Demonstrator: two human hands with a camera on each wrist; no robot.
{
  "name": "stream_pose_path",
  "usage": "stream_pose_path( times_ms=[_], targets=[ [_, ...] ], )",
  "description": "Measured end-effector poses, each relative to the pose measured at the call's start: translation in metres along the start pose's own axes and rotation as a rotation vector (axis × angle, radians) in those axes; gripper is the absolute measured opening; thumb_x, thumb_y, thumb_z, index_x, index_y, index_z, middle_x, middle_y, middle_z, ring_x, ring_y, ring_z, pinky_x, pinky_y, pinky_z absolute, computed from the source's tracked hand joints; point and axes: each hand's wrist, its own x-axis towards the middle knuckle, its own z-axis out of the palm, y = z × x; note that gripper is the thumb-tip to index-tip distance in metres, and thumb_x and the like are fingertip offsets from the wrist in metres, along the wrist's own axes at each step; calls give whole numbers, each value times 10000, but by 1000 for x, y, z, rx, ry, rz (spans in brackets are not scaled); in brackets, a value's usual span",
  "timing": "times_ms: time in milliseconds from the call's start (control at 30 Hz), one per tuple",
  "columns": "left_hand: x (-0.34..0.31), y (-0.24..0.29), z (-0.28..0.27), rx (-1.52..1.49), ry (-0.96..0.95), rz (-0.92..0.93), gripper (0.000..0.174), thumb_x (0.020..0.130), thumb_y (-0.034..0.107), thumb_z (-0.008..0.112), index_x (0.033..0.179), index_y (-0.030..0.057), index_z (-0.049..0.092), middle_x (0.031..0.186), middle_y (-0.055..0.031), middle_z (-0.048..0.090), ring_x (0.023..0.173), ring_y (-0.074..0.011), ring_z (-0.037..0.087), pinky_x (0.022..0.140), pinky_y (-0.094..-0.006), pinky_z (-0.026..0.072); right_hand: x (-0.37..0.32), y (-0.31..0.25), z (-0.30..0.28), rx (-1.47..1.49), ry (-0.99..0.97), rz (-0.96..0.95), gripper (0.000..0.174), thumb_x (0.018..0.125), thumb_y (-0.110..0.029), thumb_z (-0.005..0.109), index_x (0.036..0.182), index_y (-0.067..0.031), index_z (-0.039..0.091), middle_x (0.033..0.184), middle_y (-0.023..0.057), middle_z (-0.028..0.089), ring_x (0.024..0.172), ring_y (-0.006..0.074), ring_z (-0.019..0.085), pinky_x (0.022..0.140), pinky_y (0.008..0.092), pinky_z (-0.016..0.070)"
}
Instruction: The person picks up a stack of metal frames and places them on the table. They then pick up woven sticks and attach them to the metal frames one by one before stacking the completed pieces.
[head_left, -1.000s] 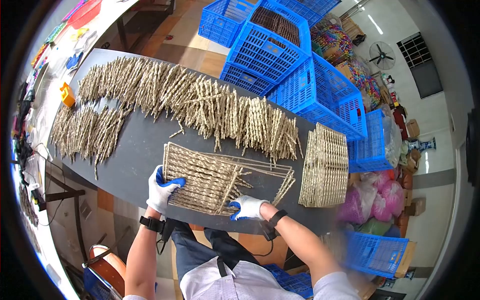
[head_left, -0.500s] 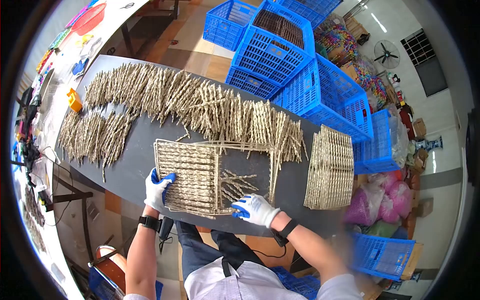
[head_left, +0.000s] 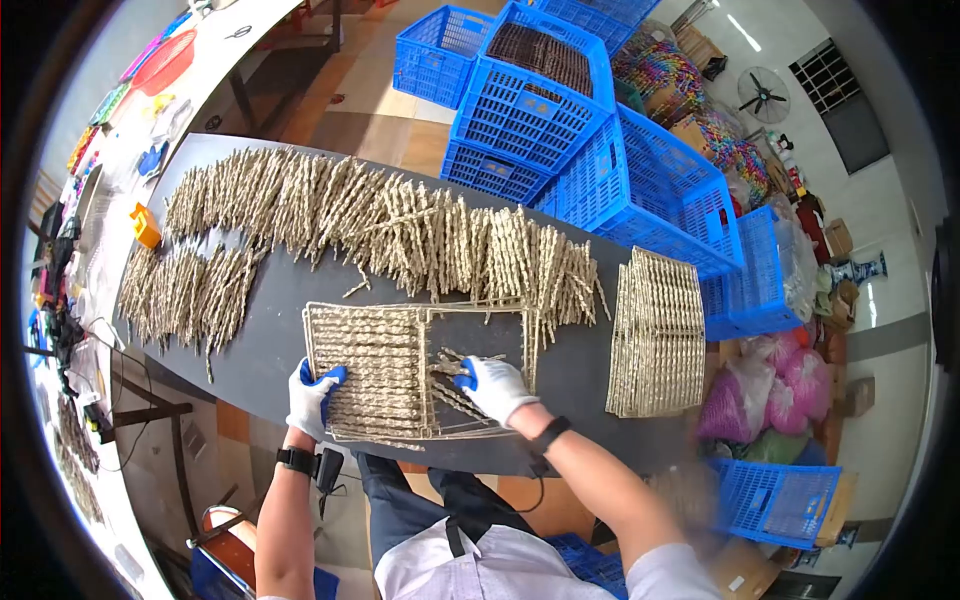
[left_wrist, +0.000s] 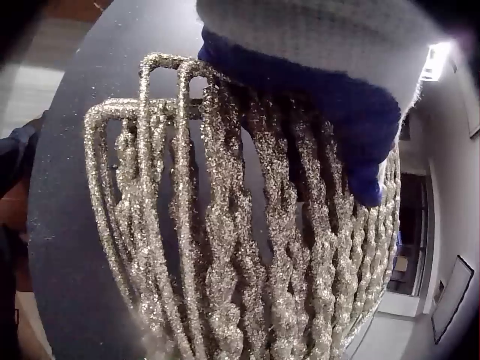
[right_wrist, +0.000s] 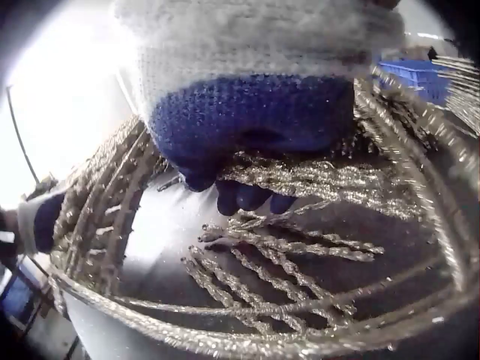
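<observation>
A glittery gold wire frame [head_left: 427, 318] lies over the dark table, its left part filled with rows of twisted gold strips [head_left: 370, 365] and its right part an open window. My gloved left hand [head_left: 314, 398] grips the frame's left edge, thumb on top of the strips; the left wrist view shows the blue-coated thumb [left_wrist: 367, 172]. Over the open window, my gloved right hand [head_left: 497, 390] holds a small bundle of twisted sticks [right_wrist: 322, 180] in curled fingers. Several loose twisted sticks [right_wrist: 277, 255] lie below that hand, inside the window.
Long rows of twisted gold sticks [head_left: 380, 220] cover the table's far side, with a smaller pile [head_left: 190, 295] at left. A stack of filled frames [head_left: 655, 335] sits at right. An orange object [head_left: 145, 226] stands near the left edge. Blue crates [head_left: 540, 110] stand behind the table.
The frame has turned flatter and squarer to me and shifted left. My right hand has left its lower edge, moved up into the open window and gathered some sticks. The left hand keeps its grip.
</observation>
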Motion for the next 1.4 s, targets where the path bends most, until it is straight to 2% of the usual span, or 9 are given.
stream_pose_path(
  times_ms=[167, 267, 367, 467, 633, 1000, 1200, 1333, 1400],
  targets=[
    [-12, -5, -11, 8, 27, -11, 343, 762, 37, 756, 1066, -19, 607, 956, -47, 667, 821, -117, 604, 773, -273, 509, 31, -11, 27, -257, 29, 21, 357, 890, -356, 585, 1113, -77, 599, 1172, 172, 606, 1135, 365, 542, 910, 532, 431],
    [-18, -5, -15, 48, 25, -2, 330, 760, 28, 753, 1053, -15, 608, 945, -44, 665, 804, -116, 602, 766, -273, 509, 24, -18, 26, -359, -25, 51, 595, 862, -464, 606, 1290, -59, 518, 1388, 204, 449, 1298, 403, 393, 1027, 579, 325],
    [-23, -5, -11, 16, 11, -24, 315, 755, 15, 753, 1032, -11, 606, 933, -42, 662, 799, -113, 600, 764, -274, 510, 12, -25, 12, -486, -281, 119, 1133, 713, -649, 686, 1516, -59, 146, 1519, 252, 249, 1399, 411, 259, 1126, 570, 200],
    [-27, -4, -9, -20, -16, -47, 295, 762, 14, 749, 1018, -10, 604, 928, -42, 660, 804, -115, 602, 767, -276, 513, 4, -22, 21, -504, -292, 119, 1155, 704, -634, 705, 1516, -48, 128, 1523, 264, 233, 1395, 415, 268, 1123, 578, 197],
    [-31, -7, -15, 31, -19, -34, 295, 763, 24, 750, 1020, -9, 609, 937, -44, 664, 812, -112, 602, 772, -273, 509, 7, -4, 66, -500, -69, 166, 930, 760, -409, 744, 1455, -14, 269, 1165, 177, 564, 1054, 317, 566, 864, 449, 491],
    [-37, -15, -11, -12, 67, -6, 324, 743, 14, 761, 1029, -11, 612, 950, -41, 668, 809, -112, 599, 777, -267, 498, 15, -19, 71, -573, 55, 122, 511, 908, -68, 454, 1405, -3, 358, 1060, 165, 583, 884, 295, 636, 718, 404, 545],
    [-45, -17, -1, -71, 71, 34, 322, 746, 3, 751, 1035, -11, 611, 948, -46, 669, 808, -115, 601, 777, -269, 501, 34, -26, 34, -300, -112, 172, 624, 861, -183, 599, 1389, 23, 338, 1200, 229, 574, 965, 347, 643, 803, 434, 529],
    [-47, -14, 1, -100, 87, 17, 320, 762, 5, 738, 1055, -17, 611, 958, -57, 673, 805, -124, 611, 762, -276, 511, 64, -15, 20, 459, -14, 218, 478, 808, -198, 693, 1170, 43, 494, 960, 188, 664, 883, 296, 655, 766, 400, 523],
    [-43, -13, -1, -191, 135, 16, 320, 778, 12, 724, 1074, -22, 607, 976, -65, 675, 821, -134, 622, 772, -281, 517, 37, -29, -33, 1235, -520, 478, 307, 831, -162, 672, 1066, 11, 576, 928, 128, 658, 834, 207, 647, 700, 344, 520]
  ],
)
